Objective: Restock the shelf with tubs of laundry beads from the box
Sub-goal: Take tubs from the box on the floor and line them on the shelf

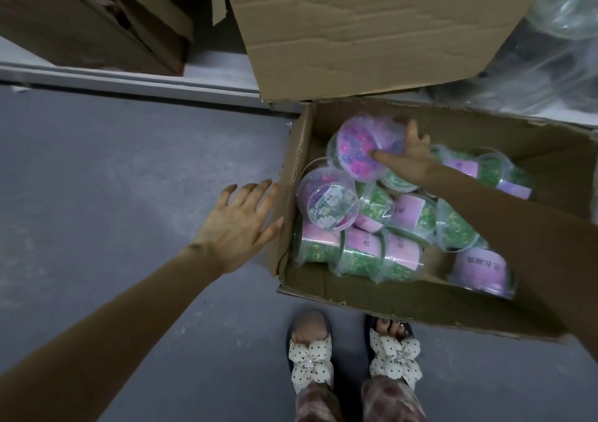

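One tub (359, 143) in right hand (412, 159)

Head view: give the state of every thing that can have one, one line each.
box: open, holding a jumble of tubs.
pink tub: tilted atop the pile, gripped by the right hand.
second pink tub: lying on the pile, untouched.
green tubs: lidded, lying on their sides.
left hand: open, fingers spread, beside the box's left wall.
right hand: gripping the pink tub.

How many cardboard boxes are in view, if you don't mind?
3: the open box holding the tubs, a larger box right behind it, and a third box at upper left. More may be out of frame.
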A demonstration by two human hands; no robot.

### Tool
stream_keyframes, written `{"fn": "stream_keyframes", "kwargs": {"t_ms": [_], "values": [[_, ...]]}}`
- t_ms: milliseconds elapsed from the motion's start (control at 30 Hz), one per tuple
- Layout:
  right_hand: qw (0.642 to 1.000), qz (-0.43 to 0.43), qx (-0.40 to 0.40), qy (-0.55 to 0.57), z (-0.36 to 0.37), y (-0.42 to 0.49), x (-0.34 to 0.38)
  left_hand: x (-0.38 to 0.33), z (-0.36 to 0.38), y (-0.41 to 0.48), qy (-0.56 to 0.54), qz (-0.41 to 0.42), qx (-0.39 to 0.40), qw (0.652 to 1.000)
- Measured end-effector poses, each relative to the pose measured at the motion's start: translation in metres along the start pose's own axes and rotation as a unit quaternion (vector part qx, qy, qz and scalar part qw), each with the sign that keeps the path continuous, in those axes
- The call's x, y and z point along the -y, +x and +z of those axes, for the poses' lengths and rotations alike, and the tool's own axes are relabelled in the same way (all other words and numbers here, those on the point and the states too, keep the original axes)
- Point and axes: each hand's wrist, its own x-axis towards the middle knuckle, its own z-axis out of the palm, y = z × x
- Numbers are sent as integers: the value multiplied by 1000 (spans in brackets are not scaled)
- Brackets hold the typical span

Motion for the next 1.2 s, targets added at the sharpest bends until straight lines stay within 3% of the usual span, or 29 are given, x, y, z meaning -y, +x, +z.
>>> {"fn": "stream_keyframes", "kwargs": {"t_ms": [200,400,633,867,1000,1100,1200], "values": [[950,66,-60,300,-29,-13,-23,5,-12,1,-2,-1,-23,1000],[885,172,118,415,-38,-32,-21,-4,-29,17,23,28,-72,997],[816,163,352,428,-9,-55,-13,-25,-48,29,-14,85,-110,990],[802,162,415,399,16,-69,-16,-36,-53,23,-44,169,-131,976],[833,168,381,364,31,-83,-16,-35,-41,10,-36,181,-108,977],[919,146,296,215,49,-89,-18,-20,-36,-4,-23,171,-92,981],[984,27,170,52,61,-88,-22,2,-37,-18,-49,81,-106,990]]}}
